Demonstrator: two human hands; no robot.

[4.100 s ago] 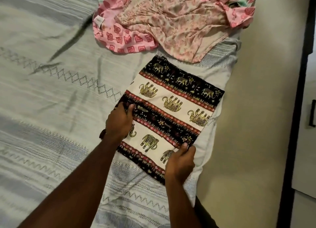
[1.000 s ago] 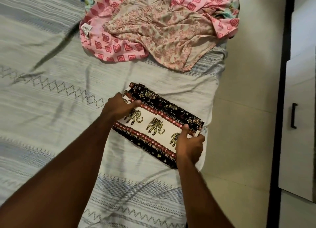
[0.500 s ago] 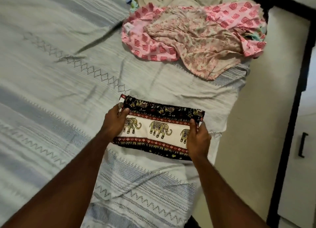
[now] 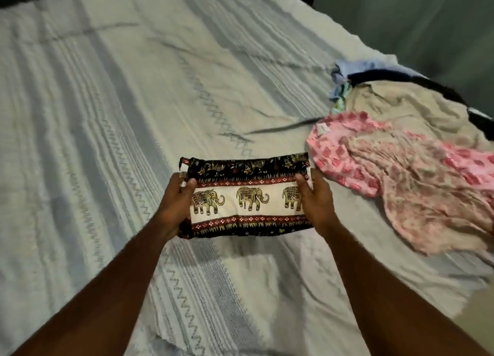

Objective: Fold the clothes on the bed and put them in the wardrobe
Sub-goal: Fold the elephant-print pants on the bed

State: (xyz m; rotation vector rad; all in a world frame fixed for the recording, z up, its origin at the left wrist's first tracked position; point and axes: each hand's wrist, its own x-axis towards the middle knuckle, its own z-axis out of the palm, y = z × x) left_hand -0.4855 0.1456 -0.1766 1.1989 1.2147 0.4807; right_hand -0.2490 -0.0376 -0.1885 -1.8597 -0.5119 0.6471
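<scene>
Both hands are on the folded black, cream and red elephant-print cloth (image 4: 244, 199), one at each short end. Left hand (image 4: 176, 204) grips the left end, thumb over the top and fingers curled underneath; right hand (image 4: 316, 199) does the same on the right end, thumb on the printed face. So it's held flat between them, a neat rectangle, and it looks lifted a bit above the white bedspread with grey-blue woven stripes and zigzags (image 4: 107, 115), with a shadow on the bed right under it. Off to the right on the same bed sits the loose pile of unfolded clothes (image 4: 417, 179): pink patterned stuff, a beige piece, something blue and something dark at the back. That pile sits near the folded cloth but isn't touching it.
</scene>
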